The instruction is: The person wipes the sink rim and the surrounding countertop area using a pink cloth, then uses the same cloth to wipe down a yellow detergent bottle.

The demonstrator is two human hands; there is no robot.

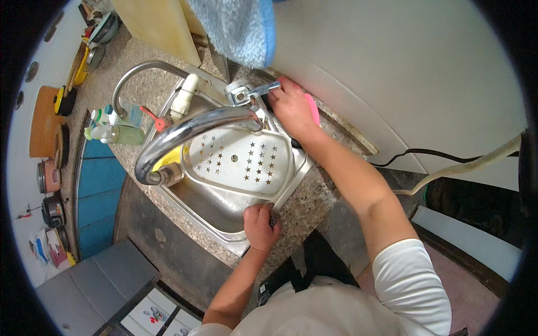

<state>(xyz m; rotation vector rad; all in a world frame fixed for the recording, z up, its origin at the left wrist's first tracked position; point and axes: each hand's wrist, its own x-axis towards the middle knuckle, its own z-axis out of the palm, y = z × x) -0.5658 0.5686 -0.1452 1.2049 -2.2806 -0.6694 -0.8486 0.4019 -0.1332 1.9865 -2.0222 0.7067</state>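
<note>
My left hand (260, 227) is closed around a dark mesh-like scourer (272, 220) at the near rim of the stainless steel sink (210, 206). Beyond it, my right hand (294, 107) reaches behind the sink's corner, against a pink object (313, 109) and beside the lever of the chrome faucet (239, 95); its fingertips are partly hidden. A metal drain tray (234, 168) with star-shaped holes lies over part of the sink. The thick curved spout (197, 124) arches above the tray. Something yellow (169, 157) shows in the sink behind the spout's end.
A blue-grey towel (239, 33) hangs above the faucet. A second thin curved pipe (138, 69), a red valve handle (159, 122) and bottles (128, 135) stand left of the sink. A pale board (159, 29) leans behind. A cable and hose (445, 170) run at right.
</note>
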